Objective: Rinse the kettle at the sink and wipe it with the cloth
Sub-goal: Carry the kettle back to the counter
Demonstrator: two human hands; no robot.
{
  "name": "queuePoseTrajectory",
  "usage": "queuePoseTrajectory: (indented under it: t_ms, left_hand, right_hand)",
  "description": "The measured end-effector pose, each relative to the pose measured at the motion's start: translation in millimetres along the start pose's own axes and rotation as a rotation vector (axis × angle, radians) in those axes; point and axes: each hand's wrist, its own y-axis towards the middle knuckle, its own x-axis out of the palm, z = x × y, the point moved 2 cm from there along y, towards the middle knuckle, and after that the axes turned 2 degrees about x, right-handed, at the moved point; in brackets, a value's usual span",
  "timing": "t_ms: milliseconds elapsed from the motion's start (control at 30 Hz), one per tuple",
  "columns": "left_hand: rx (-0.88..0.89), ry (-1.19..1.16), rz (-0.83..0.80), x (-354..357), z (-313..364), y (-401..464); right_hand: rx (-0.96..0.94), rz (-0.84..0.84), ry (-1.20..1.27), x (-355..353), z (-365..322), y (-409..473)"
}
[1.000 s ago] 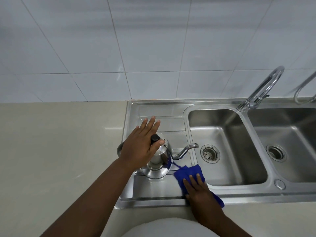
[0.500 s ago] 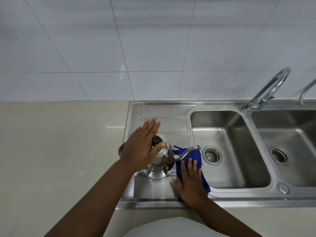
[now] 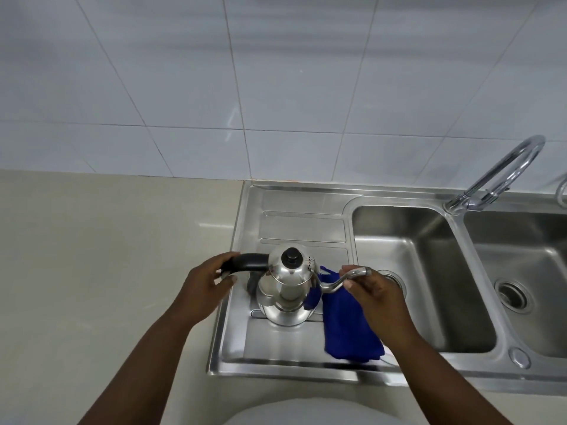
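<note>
A shiny steel gooseneck kettle [image 3: 287,289] with a black lid knob stands upright on the sink's drainboard [image 3: 303,228]. My left hand [image 3: 208,283] is curled around its black handle on the left. My right hand [image 3: 372,289] pinches the thin curved spout on the right. A blue cloth [image 3: 346,326] lies flat on the drainboard just right of the kettle, partly under my right hand and wrist.
A double-bowl steel sink [image 3: 408,271] lies to the right, with a drain in each bowl. A curved chrome faucet [image 3: 503,170] rises at the back between the bowls. Beige counter [image 3: 107,256] stretches left. White tiled wall behind.
My left hand left the kettle's lid and took the black handle. My right hand lifted off the blue cloth and closed on the spout. The cloth stayed on the drainboard.
</note>
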Motion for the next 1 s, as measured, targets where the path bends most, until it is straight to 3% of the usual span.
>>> queuePoseTrajectory:
  t_ms: [400, 667, 1000]
  left_hand:
    - [0.047, -0.008, 0.111, -44.6, -3.8, 1.2]
    - [-0.047, 0.056, 0.226, -126.0, -31.8, -3.8]
    - [-0.204, 0.104, 0.356, -193.6, -89.0, -14.9]
  right_hand:
    - [-0.074, -0.076, 0.097, 26.2, -36.7, 12.9]
    - [-0.099, -0.227, 0.274, 109.5, -74.5, 36.8]
    - [-0.147, -0.357, 0.125, 210.7, -93.3, 39.8]
